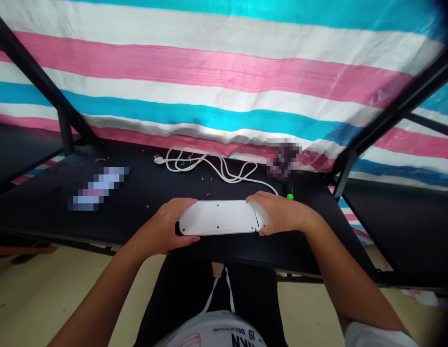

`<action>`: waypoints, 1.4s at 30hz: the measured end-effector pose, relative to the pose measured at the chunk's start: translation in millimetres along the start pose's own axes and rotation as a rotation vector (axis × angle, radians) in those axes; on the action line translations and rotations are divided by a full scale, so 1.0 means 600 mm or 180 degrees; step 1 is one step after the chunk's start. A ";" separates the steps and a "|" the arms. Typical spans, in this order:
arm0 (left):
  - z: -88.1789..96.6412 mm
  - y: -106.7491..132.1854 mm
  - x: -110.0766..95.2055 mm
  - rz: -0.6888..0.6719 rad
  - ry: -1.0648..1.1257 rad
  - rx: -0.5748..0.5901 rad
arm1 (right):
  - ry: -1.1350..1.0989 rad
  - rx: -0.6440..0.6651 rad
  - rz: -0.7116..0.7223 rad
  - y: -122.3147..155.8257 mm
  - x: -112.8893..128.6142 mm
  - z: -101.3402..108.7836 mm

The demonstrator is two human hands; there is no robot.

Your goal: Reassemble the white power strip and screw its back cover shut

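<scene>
A white power strip (pixel 218 218) lies back side up near the front edge of a black table (pixel 144 193). Its screw holes show. My left hand (pixel 168 222) grips the strip's left end, fingers curled over the far edge and thumb at the near edge. My right hand (pixel 278 212) closes round the right end in the same way. The strip's white cord (pixel 213 166) runs from its right end in loose coils toward the back of the table, ending in a plug (pixel 158 159).
A green-tipped tool (pixel 289 195) lies just behind my right hand. Small screws or bits are scattered on the tabletop. Blurred items lie at the left and back right. A striped tarp hangs behind. Black frame bars slant at both sides.
</scene>
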State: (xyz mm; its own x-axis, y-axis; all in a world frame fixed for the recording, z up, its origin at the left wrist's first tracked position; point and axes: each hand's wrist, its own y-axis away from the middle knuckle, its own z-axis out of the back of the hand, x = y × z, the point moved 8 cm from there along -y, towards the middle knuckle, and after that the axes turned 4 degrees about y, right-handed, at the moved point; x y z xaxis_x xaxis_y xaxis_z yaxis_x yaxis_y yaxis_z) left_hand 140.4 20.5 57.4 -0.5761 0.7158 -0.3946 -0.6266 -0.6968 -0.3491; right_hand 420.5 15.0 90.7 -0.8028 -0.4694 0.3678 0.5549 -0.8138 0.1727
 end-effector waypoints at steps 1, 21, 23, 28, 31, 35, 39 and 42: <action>0.002 -0.002 0.000 0.0027 -0.0036 0.0021 | 0.0023 -0.0057 0.0023 0.000 0.001 0.001; 0.041 -0.013 -0.004 0.0086 0.0468 -0.0664 | -0.0871 -0.1052 0.0128 0.022 -0.040 0.044; 0.044 -0.013 -0.007 0.0072 0.0443 -0.0650 | -0.0823 -0.1018 0.0176 0.020 -0.035 0.042; 0.043 -0.011 -0.011 0.0099 0.0335 -0.0500 | -0.0662 -0.1097 0.0357 0.014 -0.016 0.036; 0.039 -0.010 -0.013 0.0104 0.0272 -0.0440 | -0.0491 -0.1052 0.0420 0.007 -0.008 0.022; 0.029 -0.010 -0.011 0.0131 0.0295 -0.0371 | -0.0304 -0.0939 0.0478 -0.002 -0.004 0.002; 0.016 -0.008 -0.002 0.0190 0.0348 -0.0307 | -0.0201 -0.0756 0.0361 -0.010 -0.004 -0.014; 0.007 -0.007 0.003 0.0240 0.0351 -0.0260 | -0.0140 -0.0694 0.0306 -0.012 0.000 -0.018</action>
State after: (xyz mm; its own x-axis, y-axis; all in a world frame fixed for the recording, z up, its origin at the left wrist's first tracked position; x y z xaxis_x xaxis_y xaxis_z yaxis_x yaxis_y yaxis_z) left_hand 139.5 24.9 61.8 -0.5559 0.6550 -0.5118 -0.5363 -0.7530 -0.3812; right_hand 414.4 17.2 79.6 -0.7355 -0.5368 0.4133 0.5644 -0.8230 -0.0647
